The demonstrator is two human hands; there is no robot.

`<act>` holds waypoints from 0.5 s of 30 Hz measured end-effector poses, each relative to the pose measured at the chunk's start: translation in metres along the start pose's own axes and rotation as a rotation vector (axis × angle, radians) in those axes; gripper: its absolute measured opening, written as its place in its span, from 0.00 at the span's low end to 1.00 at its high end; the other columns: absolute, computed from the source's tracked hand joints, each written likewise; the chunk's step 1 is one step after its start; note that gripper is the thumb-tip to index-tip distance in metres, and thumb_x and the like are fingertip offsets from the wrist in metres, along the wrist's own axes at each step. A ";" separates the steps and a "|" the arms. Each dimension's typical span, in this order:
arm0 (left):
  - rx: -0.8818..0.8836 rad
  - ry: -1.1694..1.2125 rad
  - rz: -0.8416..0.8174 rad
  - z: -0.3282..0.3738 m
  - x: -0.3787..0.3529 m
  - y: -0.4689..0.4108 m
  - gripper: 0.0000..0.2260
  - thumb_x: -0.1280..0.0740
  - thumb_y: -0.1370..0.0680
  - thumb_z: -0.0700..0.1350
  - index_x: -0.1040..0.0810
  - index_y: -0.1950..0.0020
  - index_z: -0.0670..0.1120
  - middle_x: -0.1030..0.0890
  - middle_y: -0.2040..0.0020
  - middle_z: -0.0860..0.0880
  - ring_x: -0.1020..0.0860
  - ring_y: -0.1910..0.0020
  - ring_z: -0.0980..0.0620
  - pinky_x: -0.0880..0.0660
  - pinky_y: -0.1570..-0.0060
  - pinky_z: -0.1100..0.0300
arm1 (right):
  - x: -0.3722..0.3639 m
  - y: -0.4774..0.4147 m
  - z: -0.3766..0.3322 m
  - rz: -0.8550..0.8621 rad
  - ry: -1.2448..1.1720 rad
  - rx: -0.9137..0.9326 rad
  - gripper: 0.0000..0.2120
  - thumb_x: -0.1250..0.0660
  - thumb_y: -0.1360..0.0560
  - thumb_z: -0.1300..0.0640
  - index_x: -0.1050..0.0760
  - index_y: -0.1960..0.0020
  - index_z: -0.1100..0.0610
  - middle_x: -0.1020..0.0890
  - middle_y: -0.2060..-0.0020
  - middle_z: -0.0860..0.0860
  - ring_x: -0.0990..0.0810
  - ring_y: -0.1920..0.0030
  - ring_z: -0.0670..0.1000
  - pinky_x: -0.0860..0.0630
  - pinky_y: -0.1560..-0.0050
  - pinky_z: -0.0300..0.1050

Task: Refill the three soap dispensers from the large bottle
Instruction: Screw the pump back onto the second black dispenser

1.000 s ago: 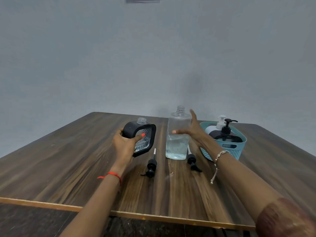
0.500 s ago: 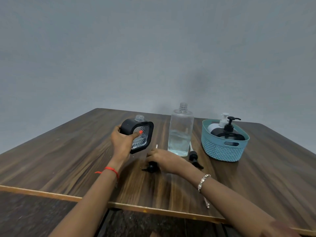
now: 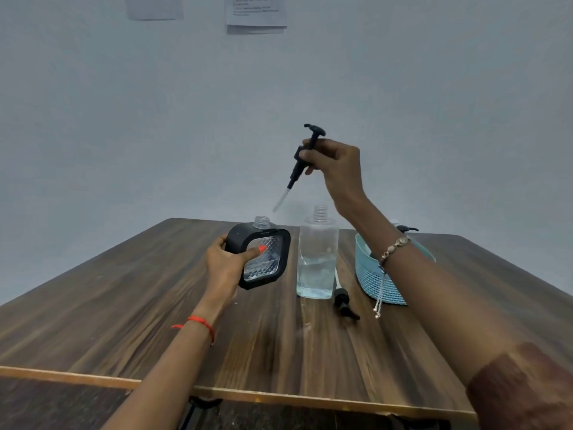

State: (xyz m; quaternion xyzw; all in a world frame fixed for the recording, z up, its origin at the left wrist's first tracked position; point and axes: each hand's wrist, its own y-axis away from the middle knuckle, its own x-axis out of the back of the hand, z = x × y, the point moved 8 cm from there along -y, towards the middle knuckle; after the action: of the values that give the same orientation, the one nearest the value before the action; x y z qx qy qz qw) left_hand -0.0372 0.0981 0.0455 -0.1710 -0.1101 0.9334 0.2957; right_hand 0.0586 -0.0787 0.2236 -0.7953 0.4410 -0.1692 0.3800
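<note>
Black-framed soap dispenser with a clear, diamond-patterned window, tilted and lifted slightly off the wooden table, threaded neck open at the top. Gripped by the left hand, fingers wrapped round the black left side and the thumb, nail painted orange, pressed flat across the window. Red thread tied at that wrist. Just to the right, large clear bottle standing upright on the table, uncapped, holding clear liquid in roughly its lower third. Raised well above both necks, a black pump head with its pale dip tube slanting down and to the left, tip hanging in the air above the dispenser's neck and apart from it. Pinched at its collar by the right hand, fingers curled closed around it, nozzle poking out above the knuckles. Beaded bracelet with a dangling chain on that wrist, dark reddish sleeve at the lower right edge. On the table beside the large bottle's base, a second black pump lying on its side, its white tube running back along the bottle's right flank. Farther right, a light blue woven basket, partly hidden behind the right forearm, another black pump top showing above its rim. Behind, pale wall with two sheets of paper pinned near the top, print too small to read.
</note>
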 end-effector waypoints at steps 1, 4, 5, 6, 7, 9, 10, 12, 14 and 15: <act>-0.001 0.011 -0.021 0.002 -0.005 0.001 0.19 0.22 0.37 0.33 0.24 0.50 0.40 0.18 0.59 0.48 0.19 0.64 0.52 0.21 0.68 0.63 | -0.001 -0.002 -0.003 -0.014 0.022 0.001 0.05 0.32 0.30 0.71 0.21 0.56 0.64 0.19 0.65 0.54 0.21 0.66 0.51 0.25 0.66 0.38; -0.007 0.031 -0.082 0.009 -0.018 0.007 0.17 0.23 0.37 0.33 0.24 0.53 0.42 0.18 0.59 0.48 0.19 0.65 0.55 0.21 0.66 0.63 | -0.001 -0.003 -0.005 -0.040 0.087 0.004 0.05 0.31 0.31 0.70 0.21 0.57 0.62 0.18 0.64 0.53 0.21 0.65 0.50 0.25 0.66 0.38; -0.001 0.043 -0.100 0.011 -0.022 0.009 0.18 0.23 0.37 0.33 0.24 0.52 0.42 0.18 0.59 0.48 0.19 0.64 0.53 0.21 0.66 0.62 | -0.001 -0.002 -0.005 -0.048 0.105 0.004 0.05 0.31 0.31 0.69 0.20 0.57 0.62 0.18 0.64 0.52 0.21 0.65 0.50 0.25 0.66 0.38; 0.006 0.055 -0.117 0.013 -0.026 0.011 0.19 0.23 0.37 0.32 0.24 0.51 0.41 0.18 0.58 0.47 0.19 0.63 0.52 0.21 0.65 0.62 | -0.001 -0.001 -0.005 -0.057 0.124 0.000 0.05 0.31 0.31 0.69 0.20 0.56 0.62 0.18 0.64 0.52 0.21 0.65 0.50 0.25 0.66 0.38; 0.013 0.067 -0.133 0.014 -0.029 0.013 0.20 0.23 0.37 0.32 0.24 0.49 0.41 0.18 0.57 0.47 0.19 0.62 0.51 0.21 0.65 0.61 | -0.001 0.000 -0.003 -0.068 0.142 -0.011 0.05 0.31 0.31 0.69 0.20 0.56 0.63 0.18 0.64 0.52 0.21 0.65 0.50 0.25 0.65 0.38; 0.029 0.086 -0.166 0.016 -0.036 0.017 0.21 0.23 0.38 0.32 0.24 0.48 0.40 0.18 0.57 0.47 0.18 0.62 0.51 0.21 0.65 0.60 | -0.001 0.004 0.002 -0.103 0.182 -0.042 0.05 0.30 0.31 0.68 0.20 0.55 0.64 0.18 0.63 0.53 0.21 0.65 0.49 0.25 0.65 0.37; 0.037 0.092 -0.179 0.017 -0.038 0.018 0.21 0.23 0.38 0.32 0.24 0.48 0.40 0.17 0.57 0.47 0.18 0.62 0.51 0.22 0.66 0.60 | -0.002 0.006 0.005 -0.130 0.202 -0.062 0.05 0.30 0.31 0.68 0.19 0.55 0.65 0.18 0.62 0.54 0.21 0.64 0.49 0.25 0.65 0.37; 0.044 0.116 -0.200 0.019 -0.044 0.021 0.20 0.24 0.38 0.31 0.23 0.49 0.40 0.17 0.58 0.47 0.17 0.63 0.52 0.21 0.66 0.60 | -0.005 0.015 0.013 -0.197 0.264 -0.101 0.07 0.28 0.32 0.66 0.19 0.54 0.65 0.17 0.62 0.54 0.20 0.65 0.47 0.25 0.65 0.36; 0.047 0.148 -0.219 0.021 -0.049 0.023 0.18 0.24 0.38 0.31 0.23 0.51 0.40 0.17 0.58 0.46 0.17 0.64 0.52 0.21 0.64 0.59 | -0.006 0.028 0.022 -0.255 0.361 -0.132 0.09 0.25 0.34 0.63 0.18 0.55 0.63 0.16 0.63 0.52 0.20 0.67 0.42 0.25 0.64 0.32; 0.048 0.158 -0.227 0.022 -0.051 0.024 0.17 0.24 0.37 0.30 0.23 0.52 0.40 0.17 0.58 0.46 0.17 0.64 0.52 0.20 0.63 0.58 | -0.004 0.033 0.027 -0.262 0.394 -0.147 0.10 0.24 0.35 0.61 0.17 0.55 0.62 0.16 0.64 0.52 0.20 0.67 0.40 0.25 0.63 0.31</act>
State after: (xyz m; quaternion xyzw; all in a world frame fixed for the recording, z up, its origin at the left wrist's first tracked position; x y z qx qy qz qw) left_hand -0.0188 0.0463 0.0714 -0.2234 -0.0827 0.8799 0.4111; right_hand 0.0534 -0.0734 0.1808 -0.8228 0.4108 -0.3363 0.2026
